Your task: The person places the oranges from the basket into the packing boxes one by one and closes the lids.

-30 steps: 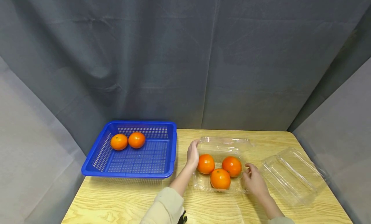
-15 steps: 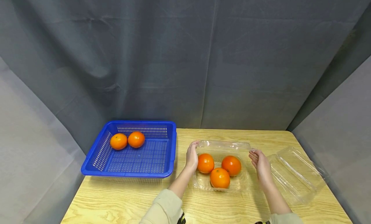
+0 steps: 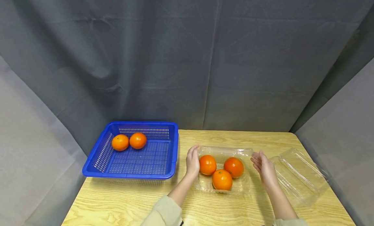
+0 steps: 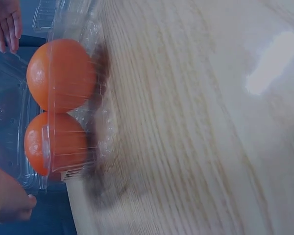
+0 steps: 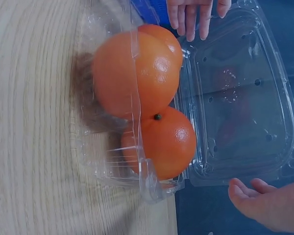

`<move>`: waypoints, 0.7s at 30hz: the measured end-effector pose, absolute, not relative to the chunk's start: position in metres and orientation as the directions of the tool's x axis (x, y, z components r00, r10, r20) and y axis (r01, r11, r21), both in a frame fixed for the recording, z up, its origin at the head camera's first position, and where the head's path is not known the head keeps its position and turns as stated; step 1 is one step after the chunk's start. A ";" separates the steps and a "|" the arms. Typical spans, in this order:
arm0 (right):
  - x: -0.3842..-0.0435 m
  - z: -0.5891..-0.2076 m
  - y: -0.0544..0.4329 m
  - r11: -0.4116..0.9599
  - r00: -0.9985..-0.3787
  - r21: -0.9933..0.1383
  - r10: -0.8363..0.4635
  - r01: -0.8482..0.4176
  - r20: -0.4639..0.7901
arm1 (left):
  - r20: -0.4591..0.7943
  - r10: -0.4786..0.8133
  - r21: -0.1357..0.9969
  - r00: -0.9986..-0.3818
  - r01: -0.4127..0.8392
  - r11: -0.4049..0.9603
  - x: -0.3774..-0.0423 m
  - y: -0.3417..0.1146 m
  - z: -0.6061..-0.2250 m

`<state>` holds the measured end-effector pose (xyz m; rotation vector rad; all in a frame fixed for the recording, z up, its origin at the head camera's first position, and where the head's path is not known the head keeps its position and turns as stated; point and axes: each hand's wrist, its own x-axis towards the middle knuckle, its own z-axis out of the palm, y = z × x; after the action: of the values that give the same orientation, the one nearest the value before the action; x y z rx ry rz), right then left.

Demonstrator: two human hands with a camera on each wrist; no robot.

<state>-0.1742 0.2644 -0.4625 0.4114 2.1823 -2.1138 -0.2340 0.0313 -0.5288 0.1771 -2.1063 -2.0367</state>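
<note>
A clear plastic clamshell box (image 3: 246, 184) lies on the table with three oranges (image 3: 222, 180) in its base. Its hinged lid (image 5: 240, 93) stands raised at the far side. At the lid's left edge is my left hand (image 3: 193, 161), fingers extended and fingertips right at the plastic. My right hand (image 3: 265, 169) is at the lid's right corner, its fingers loosely bent and its palm facing inward. The right wrist view shows both hands flanking the lid, the left hand (image 5: 197, 14) at the top and the right hand (image 5: 267, 203) at the bottom.
A blue basket (image 3: 172, 154) with two more oranges (image 3: 128, 142) stands at the left of the wooden table (image 3: 122, 203). Another clear plastic container (image 3: 301, 177) lies on the right. A grey curtain (image 3: 187, 60) hangs behind the table.
My right hand has risen from the box's right side to the lid's far right corner. The lid has tipped toward me, with my left hand following along its edge.
</note>
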 end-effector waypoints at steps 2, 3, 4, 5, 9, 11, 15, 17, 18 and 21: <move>-0.172 -0.462 0.263 0.014 -0.960 -0.968 0.136 0.250 -0.246 | 0.081 -0.261 0.996 -0.962 0.065 0.068 -0.231 0.030 -0.529; -0.172 -0.462 0.263 0.007 -0.959 -0.967 0.129 0.254 -0.251 | 0.088 -0.277 0.995 -0.957 0.069 0.079 -0.229 0.029 -0.529; -0.171 -0.462 0.263 0.004 -0.960 -0.967 0.117 0.255 -0.253 | 0.086 -0.294 0.994 -0.952 0.064 0.083 -0.227 0.028 -0.529; -0.170 -0.463 0.263 -0.002 -0.961 -0.967 0.108 0.256 -0.254 | 0.086 -0.309 0.994 -0.947 0.063 0.085 -0.225 0.027 -0.528; -0.164 -0.467 0.263 -0.004 -0.972 -0.973 0.054 0.231 -0.231 | 0.058 -0.316 0.998 -0.947 0.043 0.053 -0.213 0.023 -0.522; -0.160 -0.468 0.264 0.034 -0.978 -0.978 0.028 0.207 -0.206 | 0.037 -0.294 0.999 -0.955 0.036 0.009 -0.204 0.021 -0.514; -0.152 -0.471 0.265 0.157 -0.984 -0.972 0.007 0.176 -0.177 | 0.026 -0.240 0.997 -0.970 0.044 -0.070 -0.194 0.015 -0.513; -0.148 -0.473 0.265 0.220 -0.985 -0.961 -0.004 0.168 -0.173 | 0.021 -0.226 0.997 -0.974 0.038 -0.073 -0.196 0.012 -0.525; -0.147 -0.474 0.266 0.245 -0.985 -0.955 -0.005 0.168 -0.175 | 0.023 -0.217 0.997 -0.976 0.039 -0.069 -0.196 0.011 -0.530; -0.143 -0.479 0.268 0.320 -0.984 -0.935 -0.033 0.155 -0.174 | 0.043 -0.192 0.999 -0.981 0.042 0.007 -0.194 0.007 -0.537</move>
<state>-0.1433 0.2681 -0.4792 0.1128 2.4171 -1.7397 -0.1938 0.0075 -0.5366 0.1584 -2.1040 -2.0973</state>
